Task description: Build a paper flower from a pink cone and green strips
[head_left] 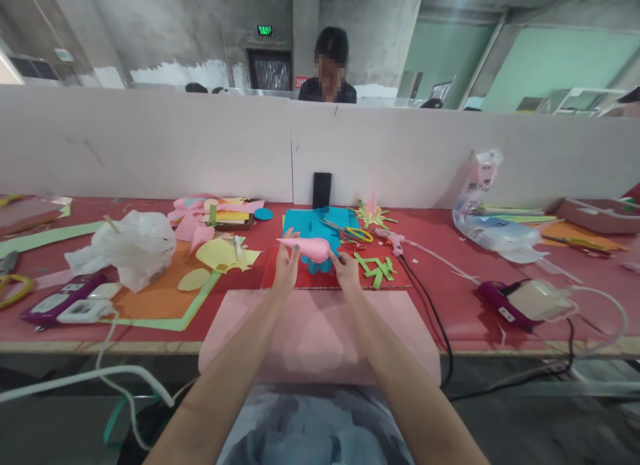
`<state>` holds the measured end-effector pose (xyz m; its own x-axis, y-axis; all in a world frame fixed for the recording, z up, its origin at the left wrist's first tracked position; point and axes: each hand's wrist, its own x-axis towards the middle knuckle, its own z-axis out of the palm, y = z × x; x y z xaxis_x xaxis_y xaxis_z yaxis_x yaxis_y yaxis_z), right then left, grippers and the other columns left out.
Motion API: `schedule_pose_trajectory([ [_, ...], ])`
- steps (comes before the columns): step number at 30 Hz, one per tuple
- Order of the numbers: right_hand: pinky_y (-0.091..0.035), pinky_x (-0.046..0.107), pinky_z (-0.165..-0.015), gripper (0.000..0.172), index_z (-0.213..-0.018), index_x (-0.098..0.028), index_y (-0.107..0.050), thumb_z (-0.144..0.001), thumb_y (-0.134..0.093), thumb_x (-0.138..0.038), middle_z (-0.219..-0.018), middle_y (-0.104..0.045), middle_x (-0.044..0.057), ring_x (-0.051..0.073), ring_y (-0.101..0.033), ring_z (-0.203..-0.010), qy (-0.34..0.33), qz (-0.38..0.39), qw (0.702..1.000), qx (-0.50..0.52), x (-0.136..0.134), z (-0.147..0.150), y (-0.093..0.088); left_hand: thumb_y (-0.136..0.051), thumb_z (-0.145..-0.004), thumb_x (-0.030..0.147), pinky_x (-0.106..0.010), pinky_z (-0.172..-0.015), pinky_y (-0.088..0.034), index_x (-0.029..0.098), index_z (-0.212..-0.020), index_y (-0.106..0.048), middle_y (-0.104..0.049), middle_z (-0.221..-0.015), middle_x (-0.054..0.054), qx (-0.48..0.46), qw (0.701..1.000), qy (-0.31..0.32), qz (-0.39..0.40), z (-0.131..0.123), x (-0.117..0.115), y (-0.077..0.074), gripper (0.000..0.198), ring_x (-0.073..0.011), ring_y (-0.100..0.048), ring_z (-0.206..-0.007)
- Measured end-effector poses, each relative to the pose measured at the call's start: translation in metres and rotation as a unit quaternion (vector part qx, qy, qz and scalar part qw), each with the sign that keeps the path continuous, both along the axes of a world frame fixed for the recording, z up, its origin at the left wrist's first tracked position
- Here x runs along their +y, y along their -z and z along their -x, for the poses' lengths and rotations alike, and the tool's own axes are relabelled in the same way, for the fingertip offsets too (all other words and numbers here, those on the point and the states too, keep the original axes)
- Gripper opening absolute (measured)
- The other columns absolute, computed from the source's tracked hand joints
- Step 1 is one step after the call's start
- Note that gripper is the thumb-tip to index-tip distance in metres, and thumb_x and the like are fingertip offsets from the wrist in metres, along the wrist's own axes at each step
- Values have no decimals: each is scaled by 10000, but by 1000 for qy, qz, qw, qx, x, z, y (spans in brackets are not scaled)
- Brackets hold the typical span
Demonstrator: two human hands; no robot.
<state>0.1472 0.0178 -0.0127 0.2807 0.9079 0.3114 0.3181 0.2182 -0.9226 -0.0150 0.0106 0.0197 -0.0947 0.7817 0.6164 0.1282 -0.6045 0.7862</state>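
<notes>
A pink paper cone point(309, 247) lies sideways between my two hands, its point to the left. My left hand point(286, 261) is closed on the narrow end. The wide end is pinched by my right hand point(346, 270). Under the cone is blue paper point(300, 219) on a red board point(273, 276). Yellow-handled scissors point(357, 234) rest on the blue paper. Green paper strips point(377, 270) lie to the right of my right hand. Beyond them is a pink glue gun point(395, 241) with a black cord.
A large pink sheet point(320, 331) overhangs the table's front edge. Yellow paper point(225, 253), a crumpled white bag point(135, 241) and a power strip point(70, 301) are on the left. Another power strip point(510, 305) and a plastic bag point(493, 228) are on the right. A person point(327, 68) sits behind the white partition.
</notes>
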Motion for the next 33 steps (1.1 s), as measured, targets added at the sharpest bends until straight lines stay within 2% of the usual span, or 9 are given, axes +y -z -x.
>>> schedule_pose_trajectory([
  [4,-319,240,-512,454,-611,-199,-494,-699,-490,-644,-512,-468,-25,136,-436,-533,5,10,1000,7,-1,0,0,-558,-801,401,-368,-1005,-373,199,-1284,-426,-514,-1275,-108,109,994,-11,17,-3,3,6,540,-231,-454,-1210],
  [7,-306,237,-508,451,-598,-200,-471,-706,-472,-637,-531,-470,-21,134,-430,-537,12,10,1000,-7,-1,0,1,-580,-778,329,-375,-997,-380,203,-1240,-464,-537,-1254,-100,175,984,-8,24,-5,4,12,493,-231,-480,-1186],
  [11,-276,232,-501,431,-589,-199,-446,-718,-466,-610,-548,-460,-25,121,-404,-531,22,5,999,-42,0,3,3,-604,-761,330,-358,-963,-410,200,-1200,-489,-560,-1220,-93,177,983,-31,34,-5,3,11,472,-226,-510,-1146],
  [17,-260,225,-484,400,-595,-203,-434,-722,-474,-579,-534,-434,-36,116,-387,-519,12,18,998,-64,1,5,6,-663,-715,357,-324,-909,-446,207,-1158,-507,-578,-1181,-74,165,986,-7,27,-3,-1,6,493,-211,-553,-1073],
  [24,-253,225,-474,406,-574,-203,-413,-720,-470,-578,-518,-407,-42,109,-366,-506,2,17,997,-76,-1,2,4,-663,-709,326,-372,-922,-440,181,-1228,-463,-564,-1202,-110,214,976,-24,35,-3,7,16,574,-245,-539,-1098],
  [33,-237,228,-457,412,-540,-214,-379,-695,-490,-579,-483,-390,-47,108,-349,-488,10,38,997,-74,-4,4,0,-634,-734,341,-405,-950,-416,218,-1223,-475,-555,-1220,-98,244,969,-50,7,-3,3,11,529,-258,-522,-1113],
])
